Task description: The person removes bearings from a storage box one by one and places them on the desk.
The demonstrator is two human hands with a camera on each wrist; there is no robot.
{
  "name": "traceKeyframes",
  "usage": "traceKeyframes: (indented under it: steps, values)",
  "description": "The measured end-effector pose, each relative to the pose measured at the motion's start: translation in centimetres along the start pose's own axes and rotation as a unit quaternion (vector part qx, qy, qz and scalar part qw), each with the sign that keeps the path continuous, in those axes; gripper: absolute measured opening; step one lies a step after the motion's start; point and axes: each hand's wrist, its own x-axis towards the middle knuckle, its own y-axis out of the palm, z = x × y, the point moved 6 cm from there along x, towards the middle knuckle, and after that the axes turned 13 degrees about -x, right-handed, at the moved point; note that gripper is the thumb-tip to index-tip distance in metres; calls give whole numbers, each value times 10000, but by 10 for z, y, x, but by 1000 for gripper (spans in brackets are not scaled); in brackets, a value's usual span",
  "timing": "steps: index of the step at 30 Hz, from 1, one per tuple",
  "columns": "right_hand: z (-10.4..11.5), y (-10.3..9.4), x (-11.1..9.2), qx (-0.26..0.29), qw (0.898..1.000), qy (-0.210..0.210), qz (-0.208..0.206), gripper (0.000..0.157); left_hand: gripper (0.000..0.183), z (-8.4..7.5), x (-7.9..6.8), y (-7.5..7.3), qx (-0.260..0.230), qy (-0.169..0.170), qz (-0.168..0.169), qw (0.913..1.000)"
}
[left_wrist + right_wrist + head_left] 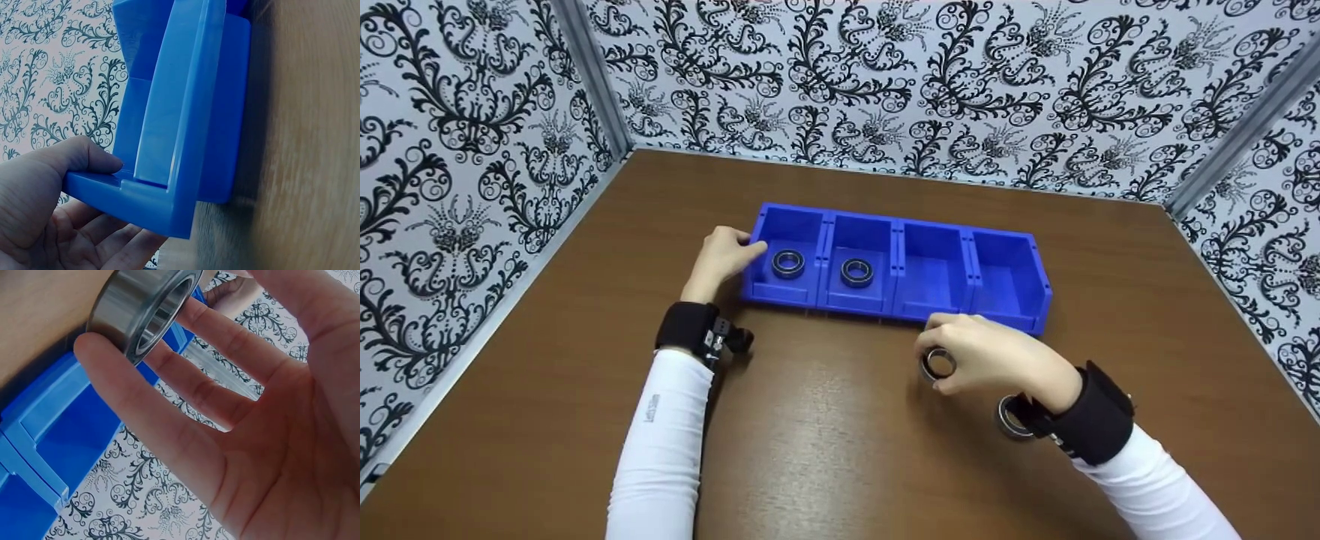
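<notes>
A blue bin (855, 304) with a row of compartments stands on the table. My left hand (718, 259) grips its left end wall, thumb inside and fingers outside, as the left wrist view shows. One ball bearing (776, 264) lies flat in the leftmost compartment, another bearing (845, 274) in the one beside it. In front of the bin's right half, my right hand (990, 352) holds a steel ball bearing (126, 312) on edge between thumb and fingers. A further bearing (1003, 418) is on the table, partly hidden by the right wrist strap.
The brown wooden table (825, 450) is bounded by patterned wall panels (877, 82) at the back and sides. Grey metal posts (596, 82) mark the corners. The bin's two right compartments (1005, 289) show bare blue floors.
</notes>
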Motion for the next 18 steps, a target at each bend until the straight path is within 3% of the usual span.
traceKeyframes:
  steps: [18]
  values:
    - [9,13,-3,-181,9989,-338,-256,26,43,0,0,2,-93,-127,68,9999]
